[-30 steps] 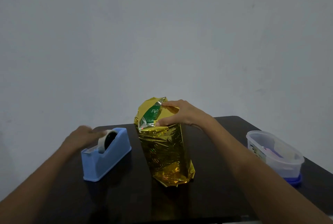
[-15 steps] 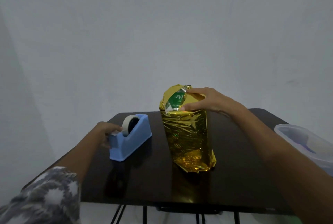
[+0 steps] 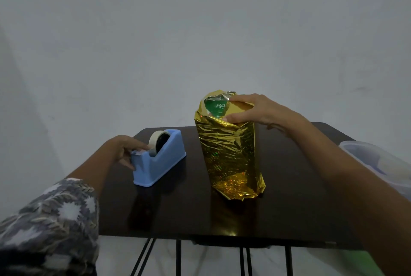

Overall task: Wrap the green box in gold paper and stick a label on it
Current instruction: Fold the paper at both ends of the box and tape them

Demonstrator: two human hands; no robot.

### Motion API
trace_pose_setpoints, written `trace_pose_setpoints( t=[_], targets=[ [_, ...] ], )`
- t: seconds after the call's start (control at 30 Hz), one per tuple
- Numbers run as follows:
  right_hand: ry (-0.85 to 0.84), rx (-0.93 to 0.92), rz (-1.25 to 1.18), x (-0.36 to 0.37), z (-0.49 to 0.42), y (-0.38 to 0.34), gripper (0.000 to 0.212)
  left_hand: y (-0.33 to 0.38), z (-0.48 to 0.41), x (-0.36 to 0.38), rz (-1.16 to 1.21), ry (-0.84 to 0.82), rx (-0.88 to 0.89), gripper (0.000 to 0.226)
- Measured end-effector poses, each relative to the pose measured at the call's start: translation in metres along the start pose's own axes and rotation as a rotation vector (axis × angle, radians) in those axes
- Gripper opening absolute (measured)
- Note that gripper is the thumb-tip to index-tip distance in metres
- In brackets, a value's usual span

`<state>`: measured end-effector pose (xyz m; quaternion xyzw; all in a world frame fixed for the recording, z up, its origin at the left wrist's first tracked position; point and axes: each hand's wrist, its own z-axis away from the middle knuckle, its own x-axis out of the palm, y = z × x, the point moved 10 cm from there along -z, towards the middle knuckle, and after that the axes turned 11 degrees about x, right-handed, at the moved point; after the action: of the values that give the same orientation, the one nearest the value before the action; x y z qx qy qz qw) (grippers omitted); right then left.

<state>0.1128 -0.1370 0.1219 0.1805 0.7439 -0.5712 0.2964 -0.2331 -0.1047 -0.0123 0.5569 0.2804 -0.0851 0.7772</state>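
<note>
Right grip (image 3: pixel 251 109) pinching crinkled gold paper (image 3: pixel 226 153) over tall green box (image 3: pixel 214 106) | left grip (image 3: pixel 124 149) at blue plastic tape dispenser (image 3: pixel 164 158), pinch unclear | I'd hold fold taut, tear short strip.

One camera only, worn on the person's head, wide-angled, looking forward and a little down along both forearms. The left hand (image 3: pixel 125 150) lies left of centre, the right hand (image 3: pixel 252 110) farther out and higher. Beyond the hands stands the wall (image 3: pixel 200 31). Nearer than them runs the table (image 3: pixel 178 213) edge, seen from close above.
</note>
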Motion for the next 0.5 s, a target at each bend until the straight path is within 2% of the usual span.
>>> trace_pose_setpoints(
  t=[0.23, 0.3, 0.5],
  targets=[
    [0.016, 0.025, -0.001, -0.0015, 0.0054, 0.0001, 0.067, -0.0013, 0.0001, -0.0027, 0.019, -0.009, -0.019, 0.022],
    [0.017, 0.026, 0.008, -0.0019, 0.0064, -0.0008, 0.067, -0.0006, 0.0020, -0.0031, 0.080, -0.016, 0.000, 0.022],
    [0.020, 0.027, 0.000, -0.0011, 0.0094, -0.0028, 0.067, -0.0022, 0.0044, -0.0060, 0.163, -0.015, 0.033, 0.046]
  ],
)
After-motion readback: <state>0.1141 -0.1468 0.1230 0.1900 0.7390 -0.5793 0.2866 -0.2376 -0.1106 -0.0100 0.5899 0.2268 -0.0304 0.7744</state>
